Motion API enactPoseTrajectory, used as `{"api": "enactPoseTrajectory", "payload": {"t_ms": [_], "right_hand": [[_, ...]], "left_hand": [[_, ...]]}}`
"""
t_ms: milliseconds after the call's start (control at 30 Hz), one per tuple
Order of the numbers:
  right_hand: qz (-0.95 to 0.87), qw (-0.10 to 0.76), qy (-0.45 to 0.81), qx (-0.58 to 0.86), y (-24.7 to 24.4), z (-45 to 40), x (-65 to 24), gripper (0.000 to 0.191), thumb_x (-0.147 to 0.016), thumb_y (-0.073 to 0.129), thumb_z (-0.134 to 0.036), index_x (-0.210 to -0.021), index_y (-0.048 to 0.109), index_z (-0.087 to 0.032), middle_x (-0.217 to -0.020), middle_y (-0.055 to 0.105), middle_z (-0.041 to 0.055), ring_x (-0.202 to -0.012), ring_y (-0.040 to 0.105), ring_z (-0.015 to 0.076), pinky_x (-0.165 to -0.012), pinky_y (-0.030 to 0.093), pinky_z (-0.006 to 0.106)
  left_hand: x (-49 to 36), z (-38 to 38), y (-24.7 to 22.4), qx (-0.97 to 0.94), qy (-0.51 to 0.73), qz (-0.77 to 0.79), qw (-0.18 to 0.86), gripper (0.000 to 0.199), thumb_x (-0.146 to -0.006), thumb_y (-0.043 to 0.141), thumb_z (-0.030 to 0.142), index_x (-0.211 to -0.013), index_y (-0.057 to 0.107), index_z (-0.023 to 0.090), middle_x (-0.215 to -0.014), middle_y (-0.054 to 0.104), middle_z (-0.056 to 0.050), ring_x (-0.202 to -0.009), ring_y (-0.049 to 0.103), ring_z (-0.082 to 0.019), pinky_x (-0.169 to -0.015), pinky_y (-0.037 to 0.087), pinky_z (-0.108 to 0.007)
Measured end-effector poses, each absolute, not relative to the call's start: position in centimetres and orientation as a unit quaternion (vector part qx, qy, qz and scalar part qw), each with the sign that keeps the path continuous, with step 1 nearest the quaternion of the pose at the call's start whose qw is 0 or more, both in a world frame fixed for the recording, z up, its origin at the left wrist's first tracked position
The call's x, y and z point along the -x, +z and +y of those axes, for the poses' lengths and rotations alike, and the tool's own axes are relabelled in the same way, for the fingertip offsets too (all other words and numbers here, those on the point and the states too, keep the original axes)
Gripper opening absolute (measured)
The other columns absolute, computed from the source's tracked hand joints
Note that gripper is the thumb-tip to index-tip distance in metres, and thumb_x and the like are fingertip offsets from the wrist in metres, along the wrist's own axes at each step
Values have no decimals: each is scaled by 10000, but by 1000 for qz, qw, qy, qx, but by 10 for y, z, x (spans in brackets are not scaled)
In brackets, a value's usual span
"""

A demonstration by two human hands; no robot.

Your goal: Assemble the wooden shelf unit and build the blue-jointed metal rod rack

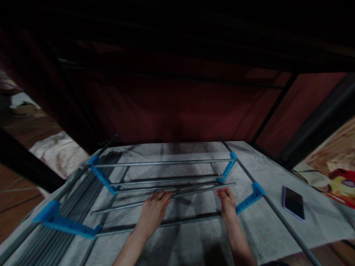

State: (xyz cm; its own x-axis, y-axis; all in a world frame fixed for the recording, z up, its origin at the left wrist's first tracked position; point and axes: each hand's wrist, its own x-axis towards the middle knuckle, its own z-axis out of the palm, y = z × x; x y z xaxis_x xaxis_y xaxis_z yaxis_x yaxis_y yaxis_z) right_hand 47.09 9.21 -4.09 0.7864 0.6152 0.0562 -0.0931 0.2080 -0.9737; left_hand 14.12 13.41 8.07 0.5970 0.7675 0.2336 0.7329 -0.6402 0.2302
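Note:
My left hand (155, 206) is wrapped over the middle of a loose grey metal tube (119, 208), which slants slightly up to the right. My right hand (226, 197) is just below the tube's right end, palm partly turned up and fingers apart; whether the fingertips touch the tube is unclear. Around both hands is a frame of grey tubes joined by blue plastic brackets, one at near left (65, 223), one at far left (102, 175), one at near right (251, 197). A crossbar (191, 220) of the frame passes beneath my wrists.
A bundle of grey tubes (69, 208) lies on the left of the pale cloth surface (280, 236). A phone (294, 202) rests at the right. Dark posts and a red panel (177, 107) stand behind; a red and yellow packet (342, 186) is at far right.

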Motion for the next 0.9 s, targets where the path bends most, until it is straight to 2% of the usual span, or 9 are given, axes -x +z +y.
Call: {"api": "enactPoseTrajectory", "payload": {"t_ms": [133,233,400,533,733,800,900], "right_hand": [[-117,774,420,459,-21,75,-467,268,-571,771,-214,-813,661,-251,-864,696,-22,-835,684,143,-786,571,258],[-91,772,461,428,-9,73,-472,197,-639,733,-234,-830,690,-259,-952,716,11,-896,699,164,-796,597,294],[-72,767,448,454,-5,78,-474,138,-748,723,-320,-867,716,-250,-880,722,1,-761,695,128,-705,602,232],[-83,770,452,443,-3,81,-465,160,-724,779,-293,-857,713,-235,-862,722,-16,-731,687,105,-704,597,200],[-118,775,443,434,29,93,-433,248,-708,805,-322,-897,698,-202,-912,731,6,-736,683,111,-713,588,232],[-136,767,440,446,37,102,-427,284,-711,802,-373,-899,681,-199,-890,727,13,-696,668,117,-688,581,253],[-165,762,401,481,37,114,-432,369,-732,761,-433,-998,647,-204,-906,704,20,-739,667,143,-679,565,274]], "left_hand": [[-135,132,80,-885,129,441,74,311,-978,403,218,-1173,642,256,-1042,700,-51,-945,659,-210,-887,494,-377],[-131,131,80,-883,121,447,80,310,-970,403,177,-1164,634,249,-1074,689,-54,-969,650,-208,-910,482,-381],[-124,134,89,-876,132,460,69,317,-966,396,158,-1160,634,235,-1078,687,-61,-1013,629,-232,-961,459,-426],[-121,143,95,-879,131,454,60,299,-982,429,276,-1194,636,235,-1097,690,-75,-1034,635,-249,-956,472,-437],[-122,154,88,-894,110,430,65,358,-992,388,320,-1241,639,256,-1121,705,-78,-945,692,-225,-841,545,-369],[-120,160,84,-898,125,420,47,381,-993,353,284,-1219,658,249,-1128,717,-87,-964,699,-237,-851,551,-381],[-111,172,80,-898,144,414,11,407,-986,338,289,-1216,668,229,-1146,722,-106,-998,701,-264,-873,557,-403]]}}
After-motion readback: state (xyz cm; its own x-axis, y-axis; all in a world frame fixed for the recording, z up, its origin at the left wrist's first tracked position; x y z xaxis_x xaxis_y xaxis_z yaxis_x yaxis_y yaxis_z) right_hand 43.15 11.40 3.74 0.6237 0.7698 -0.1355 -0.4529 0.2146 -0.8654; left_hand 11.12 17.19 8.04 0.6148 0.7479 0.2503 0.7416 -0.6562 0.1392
